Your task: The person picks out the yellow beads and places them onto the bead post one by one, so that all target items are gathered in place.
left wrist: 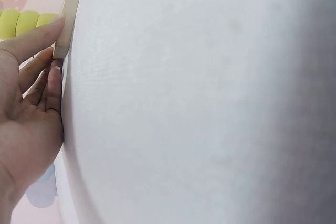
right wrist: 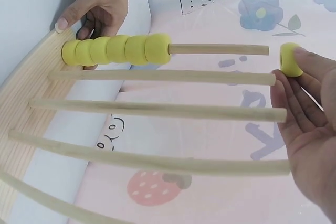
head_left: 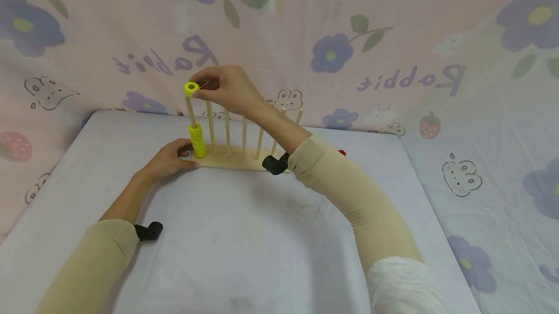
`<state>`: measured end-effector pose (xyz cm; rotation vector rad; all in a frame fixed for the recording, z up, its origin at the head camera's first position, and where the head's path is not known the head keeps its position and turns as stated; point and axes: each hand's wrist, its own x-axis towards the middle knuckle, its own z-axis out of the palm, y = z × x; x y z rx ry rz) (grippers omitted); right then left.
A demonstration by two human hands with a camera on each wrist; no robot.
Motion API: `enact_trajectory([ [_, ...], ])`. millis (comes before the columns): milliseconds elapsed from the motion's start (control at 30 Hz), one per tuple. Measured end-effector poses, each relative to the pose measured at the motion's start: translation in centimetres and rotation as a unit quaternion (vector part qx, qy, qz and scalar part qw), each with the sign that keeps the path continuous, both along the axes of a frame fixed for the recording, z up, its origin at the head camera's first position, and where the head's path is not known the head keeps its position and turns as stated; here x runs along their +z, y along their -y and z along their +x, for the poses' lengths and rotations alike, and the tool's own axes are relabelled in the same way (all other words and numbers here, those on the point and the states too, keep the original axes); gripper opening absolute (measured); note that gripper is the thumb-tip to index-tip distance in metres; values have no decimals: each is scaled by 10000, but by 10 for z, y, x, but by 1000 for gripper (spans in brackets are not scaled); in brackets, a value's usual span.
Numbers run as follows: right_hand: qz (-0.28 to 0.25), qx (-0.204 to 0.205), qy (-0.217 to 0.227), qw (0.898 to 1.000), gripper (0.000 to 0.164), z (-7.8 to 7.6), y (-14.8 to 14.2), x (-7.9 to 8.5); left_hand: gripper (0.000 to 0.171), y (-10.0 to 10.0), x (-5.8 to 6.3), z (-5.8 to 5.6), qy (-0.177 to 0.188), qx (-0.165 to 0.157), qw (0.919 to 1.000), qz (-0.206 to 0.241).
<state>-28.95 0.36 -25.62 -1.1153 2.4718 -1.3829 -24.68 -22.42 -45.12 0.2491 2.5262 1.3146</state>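
My right hand [head_left: 229,88] pinches a yellow bead [right wrist: 291,60] between thumb and fingers. In the right wrist view, the bead is just off the free end of the outermost wooden rod [right wrist: 220,49], with its hole facing the tip. Several yellow beads [head_left: 197,141] are stacked at the foot of that rod. My left hand [head_left: 170,158] grips the left end of the wooden base [head_left: 231,162]. Its thumb lies on top of the base by the beads, as the left wrist view shows, while the fingers curl at the end.
Several bare wooden rods [right wrist: 157,110] rise from the base beside the beaded one. A small red object [head_left: 342,153] lies on the white table [head_left: 218,236], right of the base and partly behind my right sleeve. Behind the table hangs a patterned cloth [head_left: 271,37].
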Motion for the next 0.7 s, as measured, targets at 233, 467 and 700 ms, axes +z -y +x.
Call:
enact_trajectory([
  [233, 549, 0, -158, 9984, 28, -2, 8, -1, 78, 0, 0, -1, -13, -29, 10000, 27],
  [467, 947, -1, -367, 9948, 29, -4, 12, -4, 77, -1, 1, 0, -33, -21, 10000, -2],
  [700, 1038, -17, -350, 9940, 30, -3, 12, -6, 77, 1, 0, -1, -78, -41, 10000, 28],
])
